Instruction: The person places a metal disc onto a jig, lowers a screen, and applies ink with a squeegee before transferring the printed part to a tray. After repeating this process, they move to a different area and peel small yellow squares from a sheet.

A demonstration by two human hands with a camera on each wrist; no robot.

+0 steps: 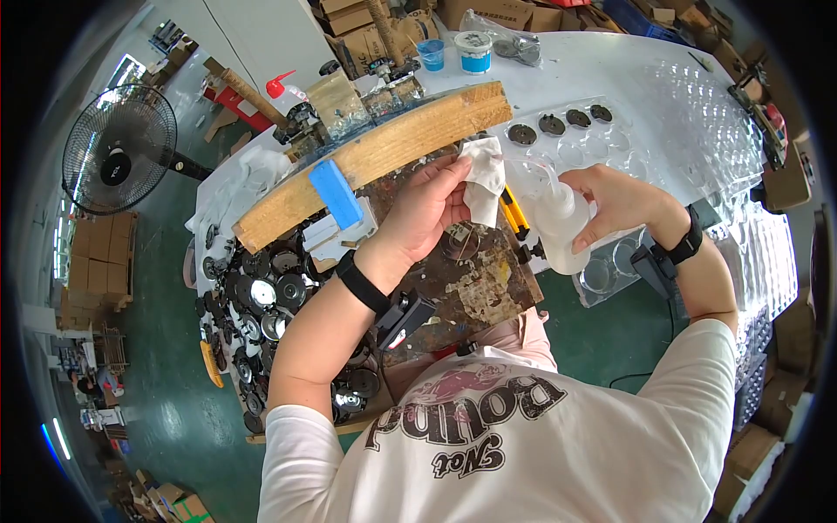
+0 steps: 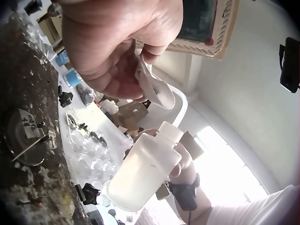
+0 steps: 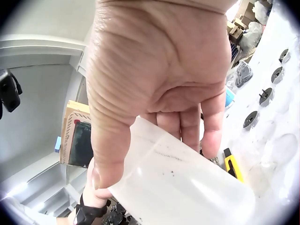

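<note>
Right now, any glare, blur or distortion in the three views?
Head: fisheye bend, black corners, bright glints on the clear trays. Left wrist: window blown out, left hand large at the top edge. Right wrist: dark corners, highlights on the bottle, pale tray area washed out.

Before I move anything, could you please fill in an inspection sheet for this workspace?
Surface: white table, with a stained board nearest the person.
Job's things: white cloth and translucent bottle, its curved nozzle directed towards the cloth.
Clutter: yellow cutter by the bottle; dark round parts heaped at left; clear tray with four dark discs; blue block on the curved wooden bar.
Hands: left hand pinches the cloth; right hand grips the bottle.
Cables: one dark cable hangs from the right wrist camera; far end unclear.
Surroundings: black fan and stacked cartons at left.
</note>
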